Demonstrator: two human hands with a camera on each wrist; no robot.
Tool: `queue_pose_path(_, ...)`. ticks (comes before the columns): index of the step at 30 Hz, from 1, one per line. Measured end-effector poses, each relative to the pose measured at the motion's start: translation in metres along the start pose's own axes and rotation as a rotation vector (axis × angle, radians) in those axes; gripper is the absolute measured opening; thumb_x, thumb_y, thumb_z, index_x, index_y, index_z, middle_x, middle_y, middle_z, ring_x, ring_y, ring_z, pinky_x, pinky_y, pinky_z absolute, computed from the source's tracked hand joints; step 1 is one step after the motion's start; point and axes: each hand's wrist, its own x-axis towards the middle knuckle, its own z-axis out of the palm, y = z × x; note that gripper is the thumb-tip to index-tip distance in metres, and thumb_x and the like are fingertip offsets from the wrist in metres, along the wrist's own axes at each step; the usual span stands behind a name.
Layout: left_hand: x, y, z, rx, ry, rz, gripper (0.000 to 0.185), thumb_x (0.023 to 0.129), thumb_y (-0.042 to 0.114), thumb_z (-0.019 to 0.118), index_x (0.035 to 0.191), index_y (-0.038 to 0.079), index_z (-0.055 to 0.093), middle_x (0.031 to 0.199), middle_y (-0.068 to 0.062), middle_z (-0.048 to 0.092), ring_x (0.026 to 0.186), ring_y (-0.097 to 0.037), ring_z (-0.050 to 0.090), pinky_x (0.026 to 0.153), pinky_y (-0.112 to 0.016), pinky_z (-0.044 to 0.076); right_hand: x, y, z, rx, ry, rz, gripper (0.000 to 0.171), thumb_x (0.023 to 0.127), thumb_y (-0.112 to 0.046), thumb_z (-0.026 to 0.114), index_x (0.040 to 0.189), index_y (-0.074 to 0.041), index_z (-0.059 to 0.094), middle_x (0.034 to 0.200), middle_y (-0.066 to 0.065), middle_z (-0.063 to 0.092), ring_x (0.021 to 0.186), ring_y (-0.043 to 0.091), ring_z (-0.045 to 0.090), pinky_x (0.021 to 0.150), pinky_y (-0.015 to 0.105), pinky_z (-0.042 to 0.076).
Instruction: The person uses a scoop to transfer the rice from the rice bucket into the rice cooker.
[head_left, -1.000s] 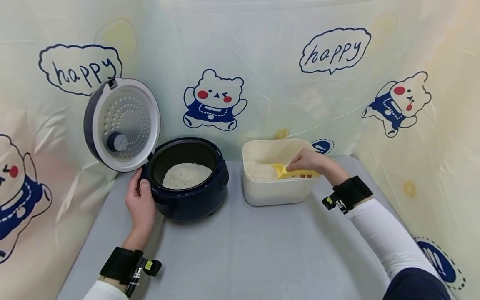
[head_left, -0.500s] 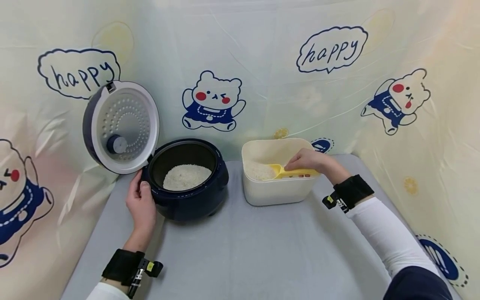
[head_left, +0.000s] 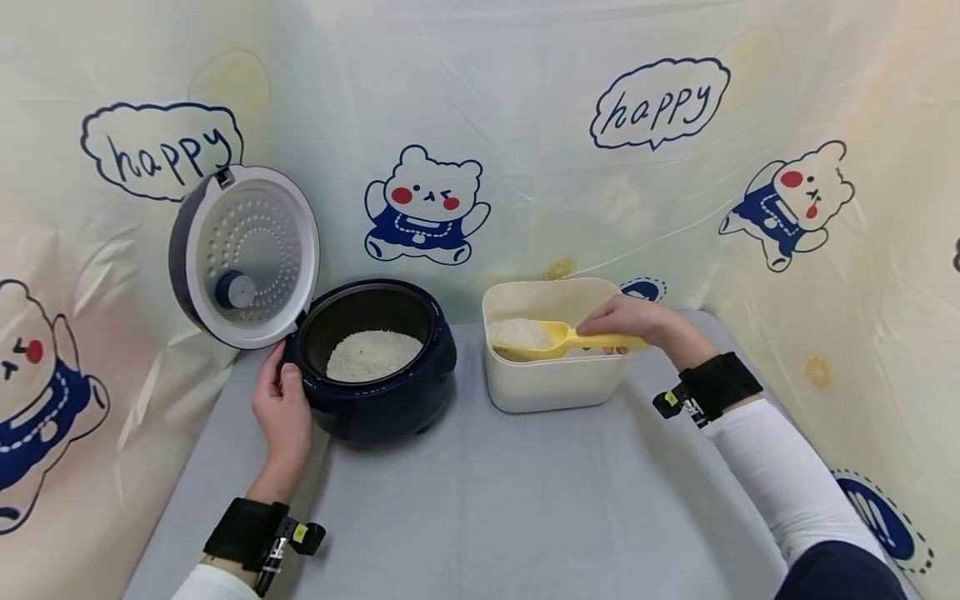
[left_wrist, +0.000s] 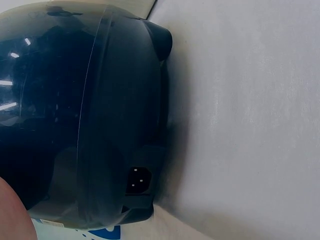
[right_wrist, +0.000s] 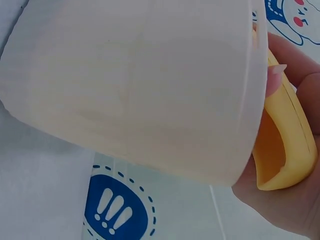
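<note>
My right hand (head_left: 628, 319) grips the handle of a yellow scoop (head_left: 564, 339) at the right end of a cream rice bin (head_left: 551, 390). A mound of white rice (head_left: 520, 333) fills the scoop's bowl, level with the bin's rim. In the right wrist view the thumb lies along the scoop handle (right_wrist: 296, 135), beyond the bin wall. To the left stands a dark blue rice cooker (head_left: 386, 412), its lid (head_left: 258, 242) raised. Rice (head_left: 373, 356) heaps inside its pot. My left hand (head_left: 285, 408) rests against the cooker's left side below the hinge, fingers extended, thumb apart.
Grey cloth covers the table (head_left: 517, 500). Behind it hangs a backdrop (head_left: 540, 192) printed with bears. In the left wrist view, a power socket (left_wrist: 138, 180) shows low on the cooker's body.
The scoop has risen from within the bin's rice, now loaded and held more level. My right hand has shifted slightly rightward. The left hand stays at the cooker.
</note>
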Motion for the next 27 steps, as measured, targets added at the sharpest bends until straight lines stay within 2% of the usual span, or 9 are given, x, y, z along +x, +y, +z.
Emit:
queue_pose_path(4, -0.002, -0.004, -0.001, -0.001, -0.001, -0.003, 0.046, 0.105, 0.016, 0.043, 0.148, 0.011, 0.06, 0.142, -0.013, 0.061, 0.11, -0.003, 0.052, 0.093, -0.015, 0.04, -0.004, 0.003, -0.001, -0.023, 0.032, -0.007, 0.035, 0.1, -0.034, 0.07, 0.115, -0.003, 0.079, 0.084, 0.003, 0.067, 0.065, 0.016, 0.06, 0.063, 0.027, 0.052)
queue_pose_path(10, -0.003, -0.008, -0.002, -0.003, -0.007, -0.019, 0.047, 0.106, 0.017, 0.042, 0.149, 0.012, 0.059, 0.143, -0.012, 0.06, 0.108, -0.004, 0.05, 0.091, -0.016, 0.04, -0.014, 0.008, -0.003, -0.014, 0.059, -0.025, 0.04, 0.101, -0.036, 0.069, 0.123, -0.003, 0.076, 0.089, 0.009, 0.068, 0.066, 0.019, 0.06, 0.062, 0.029, 0.051)
queue_pose_path(14, -0.003, -0.008, -0.002, -0.012, -0.007, -0.02, 0.046, 0.106, 0.017, 0.043, 0.149, 0.012, 0.059, 0.14, -0.008, 0.06, 0.106, -0.005, 0.05, 0.09, -0.017, 0.039, -0.019, 0.011, -0.005, -0.008, 0.086, -0.036, 0.042, 0.102, -0.035, 0.068, 0.128, -0.002, 0.074, 0.094, 0.008, 0.067, 0.068, 0.021, 0.06, 0.063, 0.029, 0.051)
queue_pose_path(22, -0.002, -0.003, -0.002, 0.004, -0.005, -0.026, 0.046, 0.106, 0.019, 0.043, 0.149, 0.014, 0.06, 0.14, -0.008, 0.061, 0.108, -0.004, 0.05, 0.092, -0.016, 0.039, -0.029, 0.012, -0.009, 0.093, 0.099, -0.032, 0.045, 0.104, -0.032, 0.065, 0.134, 0.001, 0.069, 0.095, 0.006, 0.068, 0.065, 0.018, 0.06, 0.061, 0.027, 0.049)
queue_pose_path(27, 0.001, -0.001, -0.001, -0.005, 0.003, -0.019, 0.045, 0.106, 0.018, 0.044, 0.148, 0.013, 0.061, 0.138, -0.007, 0.062, 0.106, -0.004, 0.05, 0.091, -0.016, 0.04, -0.032, 0.011, -0.012, 0.11, 0.1, -0.037, 0.046, 0.104, -0.033, 0.065, 0.134, 0.002, 0.068, 0.092, 0.005, 0.069, 0.066, 0.017, 0.06, 0.061, 0.026, 0.049)
